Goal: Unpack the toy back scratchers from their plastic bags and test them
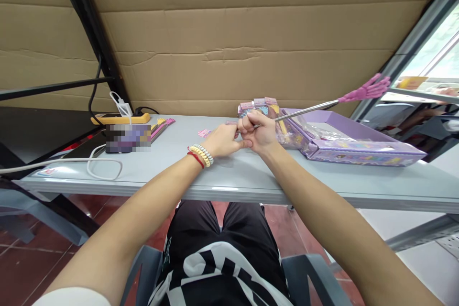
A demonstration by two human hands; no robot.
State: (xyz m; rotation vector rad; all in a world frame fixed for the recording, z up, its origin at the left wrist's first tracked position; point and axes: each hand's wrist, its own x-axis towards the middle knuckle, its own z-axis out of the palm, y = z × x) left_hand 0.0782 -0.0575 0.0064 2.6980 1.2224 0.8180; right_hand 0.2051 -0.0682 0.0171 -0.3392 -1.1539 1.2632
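A back scratcher (pixel 366 90) with a pink hand-shaped head and a thin metal rod slants up to the right. My right hand (pixel 261 129) is closed round its rod, the fingers curled in a fist. Pressed up against it, my left hand (pixel 224 141) is closed at the lower end of the same scratcher, whose handle is mostly hidden by the fingers. Just behind my hands lie several packaged items in clear wrap (pixel 263 105). Small pink labels (pixel 204 133) rest on the table beyond my left hand.
A purple open display box (pixel 366 153) with clear plastic in it stands at the right. To the left are more back scratchers (pixel 163 126), a blurred-out item (pixel 128 138), a yellow power strip (pixel 107 118) and a white cable (pixel 103 178). Cardboard (pixel 229 33) walls the back of the grey table (pixel 150 172).
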